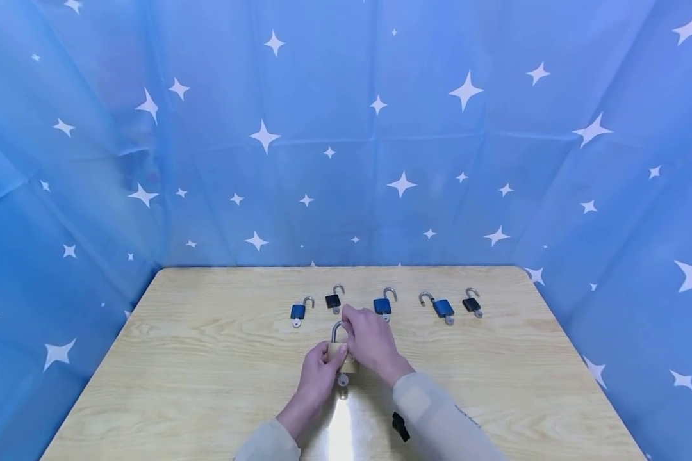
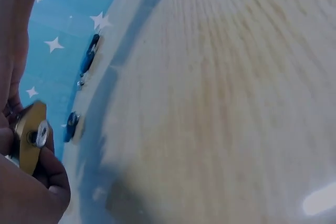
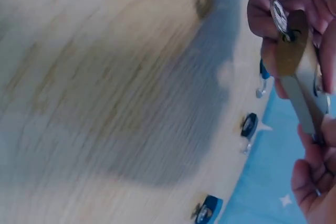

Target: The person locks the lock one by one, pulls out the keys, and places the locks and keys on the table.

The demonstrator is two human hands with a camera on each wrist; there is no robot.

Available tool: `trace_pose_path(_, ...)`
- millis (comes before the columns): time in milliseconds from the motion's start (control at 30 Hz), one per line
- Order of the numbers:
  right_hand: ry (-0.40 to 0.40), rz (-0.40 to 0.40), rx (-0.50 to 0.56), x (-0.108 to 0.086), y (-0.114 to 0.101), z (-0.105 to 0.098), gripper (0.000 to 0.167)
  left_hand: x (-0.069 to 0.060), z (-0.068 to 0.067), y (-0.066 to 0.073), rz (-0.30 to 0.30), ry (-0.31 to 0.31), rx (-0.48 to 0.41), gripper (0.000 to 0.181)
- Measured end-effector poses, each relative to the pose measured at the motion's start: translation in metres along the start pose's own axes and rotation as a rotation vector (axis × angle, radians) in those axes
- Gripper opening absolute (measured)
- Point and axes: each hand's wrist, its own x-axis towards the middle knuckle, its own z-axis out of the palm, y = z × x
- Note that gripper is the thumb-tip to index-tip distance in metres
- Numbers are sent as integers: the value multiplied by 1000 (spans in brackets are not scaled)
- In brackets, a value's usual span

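Observation:
A brass padlock is held up off the table, its key hanging from the bottom. My left hand grips the padlock's body, thumb across its face. My right hand has its fingers at the top of the shackle and hides its right side. In the left wrist view, the brass body shows end-on between fingers, the key in its keyhole. From the right wrist view, the left hand holds the key end, and the right hand is at the opposite end.
Beyond the hands lies a row of smaller padlocks with raised shackles and keys: blue, black, blue, blue and black. A star-patterned blue curtain stands behind the wooden table.

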Motion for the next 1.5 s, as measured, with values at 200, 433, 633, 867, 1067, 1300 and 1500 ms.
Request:
trace_pose_path(200, -65, 15, 18, 7, 1, -13, 11, 5, -2, 5, -5, -43, 5, 36)
trace_pose_path(433, -141, 42, 66, 2, 7, -14, 6, 3, -4, 2, -21, -80, 36, 31)
trace_pose_path(633, -159, 82, 123, -2, 10, -16, 14, 3, -8, -2, -24, -116, 33, 34)
trace_pose_path(867, -110, 172, 139, -9, 17, -15, 26, 8, -18, -3, -18, -117, 30, 40)
trace_pose_path(1067, -45, 176, 166, -25, 21, -10, 19, 14, -29, 1, -48, -58, 45, 43)
trace_pose_path(1300, -73, 169, 319, -48, 10, 6, 14, 20, -40, 8, -53, 8, 51, 46)
trace_pose_path(1500, -81, 199, 549, -60, -9, 19, 15, 20, -43, 13, -47, 37, 43, 49)
